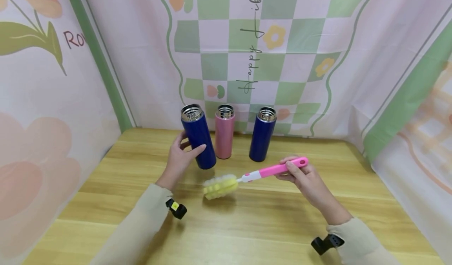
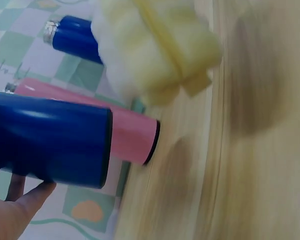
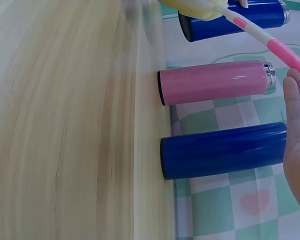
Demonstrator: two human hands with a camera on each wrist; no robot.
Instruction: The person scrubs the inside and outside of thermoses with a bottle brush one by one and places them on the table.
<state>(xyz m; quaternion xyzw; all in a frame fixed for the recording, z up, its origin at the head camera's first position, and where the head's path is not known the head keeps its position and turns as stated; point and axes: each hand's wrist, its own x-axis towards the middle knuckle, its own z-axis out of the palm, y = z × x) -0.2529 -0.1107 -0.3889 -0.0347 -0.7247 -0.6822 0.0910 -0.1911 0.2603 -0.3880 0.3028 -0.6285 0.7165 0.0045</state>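
My left hand (image 1: 180, 155) grips a dark blue steel bottle (image 1: 200, 139) at the left, thumb across its front. This bottle has no lid, and its mouth leans to the left in the head view. In my right hand (image 1: 303, 176) is a bottle brush, held by its pink handle (image 1: 279, 170) near the holed end. The brush's yellow and white sponge head (image 1: 221, 186) points left, over the table in front of the held bottle. In the left wrist view the sponge head (image 2: 160, 50) looms large and blurred beyond the bottle's base.
An open pink bottle (image 1: 224, 133) stands upright just right of the held one. Farther right stands another open blue bottle (image 1: 262, 135). All are on a wooden table (image 1: 268, 225), with a checked cloth curtain (image 1: 243, 68) close behind.
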